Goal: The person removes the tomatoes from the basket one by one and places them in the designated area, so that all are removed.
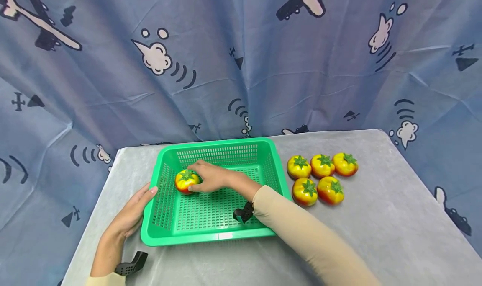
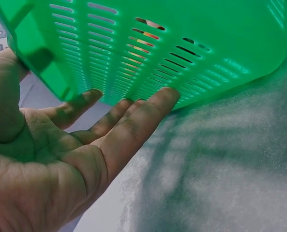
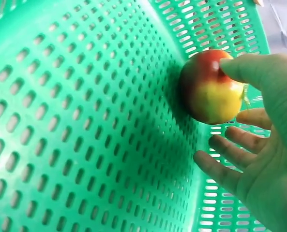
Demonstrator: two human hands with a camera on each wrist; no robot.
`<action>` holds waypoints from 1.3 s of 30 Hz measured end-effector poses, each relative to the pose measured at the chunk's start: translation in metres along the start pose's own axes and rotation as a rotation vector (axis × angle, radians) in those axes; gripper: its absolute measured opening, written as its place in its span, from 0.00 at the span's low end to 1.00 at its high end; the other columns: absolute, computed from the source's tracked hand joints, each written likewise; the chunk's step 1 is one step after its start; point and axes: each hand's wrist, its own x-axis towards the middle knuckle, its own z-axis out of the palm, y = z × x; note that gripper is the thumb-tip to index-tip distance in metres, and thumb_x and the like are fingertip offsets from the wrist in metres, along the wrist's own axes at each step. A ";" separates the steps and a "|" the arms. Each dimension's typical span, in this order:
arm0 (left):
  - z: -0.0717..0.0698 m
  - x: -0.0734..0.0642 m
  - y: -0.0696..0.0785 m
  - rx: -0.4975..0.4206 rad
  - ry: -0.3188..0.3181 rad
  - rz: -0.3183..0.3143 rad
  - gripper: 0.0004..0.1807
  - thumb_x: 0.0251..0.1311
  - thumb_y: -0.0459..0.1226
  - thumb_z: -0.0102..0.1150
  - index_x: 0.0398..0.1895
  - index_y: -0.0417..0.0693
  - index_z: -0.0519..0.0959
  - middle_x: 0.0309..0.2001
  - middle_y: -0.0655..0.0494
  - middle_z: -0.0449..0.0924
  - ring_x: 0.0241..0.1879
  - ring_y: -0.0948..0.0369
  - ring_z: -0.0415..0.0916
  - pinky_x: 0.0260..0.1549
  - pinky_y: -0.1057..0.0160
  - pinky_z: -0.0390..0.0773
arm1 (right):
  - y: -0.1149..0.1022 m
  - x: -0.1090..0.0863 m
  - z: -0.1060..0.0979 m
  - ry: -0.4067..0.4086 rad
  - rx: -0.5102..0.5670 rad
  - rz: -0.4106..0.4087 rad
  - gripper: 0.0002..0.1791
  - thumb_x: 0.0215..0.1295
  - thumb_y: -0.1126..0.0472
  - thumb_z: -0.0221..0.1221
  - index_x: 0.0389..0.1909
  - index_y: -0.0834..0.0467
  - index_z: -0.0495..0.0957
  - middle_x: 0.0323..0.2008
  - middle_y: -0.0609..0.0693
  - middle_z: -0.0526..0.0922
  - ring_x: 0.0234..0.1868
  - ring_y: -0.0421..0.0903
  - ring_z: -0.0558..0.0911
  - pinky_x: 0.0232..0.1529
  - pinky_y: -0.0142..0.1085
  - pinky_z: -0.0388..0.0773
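Note:
A red-and-yellow tomato (image 1: 185, 183) with a green leafy top sits on the bottom of the green plastic basket (image 1: 211, 237), close to its left wall. My right hand (image 1: 211, 178) reaches inside; its thumb (image 3: 245, 72) touches the tomato, also seen in the right wrist view (image 3: 211, 92). The other fingers are spread and loosely extended beside the fruit. At the basket's left side, my left hand (image 1: 129, 210) rests against the outside, thumb at the rim. In the left wrist view its fingers (image 2: 133, 128) lie fairly straight along the slotted wall (image 2: 148, 58).
Several similar tomatoes (image 1: 306, 191) stand grouped on the grey tabletop (image 1: 388, 219), right of the basket. A blue patterned curtain (image 1: 211, 68) hangs behind the table. My right forearm (image 1: 301, 227) crosses over the basket's right front corner.

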 end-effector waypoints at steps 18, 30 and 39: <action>0.000 0.001 0.004 0.009 -0.010 -0.006 0.39 0.88 0.44 0.32 0.82 0.25 0.31 0.56 0.59 0.87 0.52 0.58 0.89 0.51 0.55 0.91 | 0.001 0.006 0.010 0.031 -0.045 -0.066 0.40 0.76 0.49 0.63 0.82 0.56 0.60 0.79 0.54 0.67 0.75 0.47 0.73 0.71 0.34 0.76; -0.001 -0.004 0.000 -0.011 -0.035 0.020 0.38 0.88 0.42 0.30 0.81 0.24 0.28 0.59 0.59 0.85 0.56 0.57 0.87 0.53 0.56 0.90 | -0.009 0.004 0.012 0.071 -0.128 -0.061 0.37 0.76 0.49 0.63 0.81 0.52 0.63 0.75 0.52 0.72 0.65 0.44 0.78 0.61 0.31 0.80; 0.000 -0.002 -0.001 -0.020 -0.030 0.013 0.37 0.88 0.43 0.30 0.81 0.25 0.32 0.58 0.59 0.85 0.55 0.57 0.87 0.54 0.55 0.90 | -0.008 0.004 0.010 0.073 -0.158 -0.031 0.38 0.75 0.48 0.64 0.80 0.56 0.65 0.73 0.52 0.76 0.63 0.44 0.80 0.60 0.31 0.80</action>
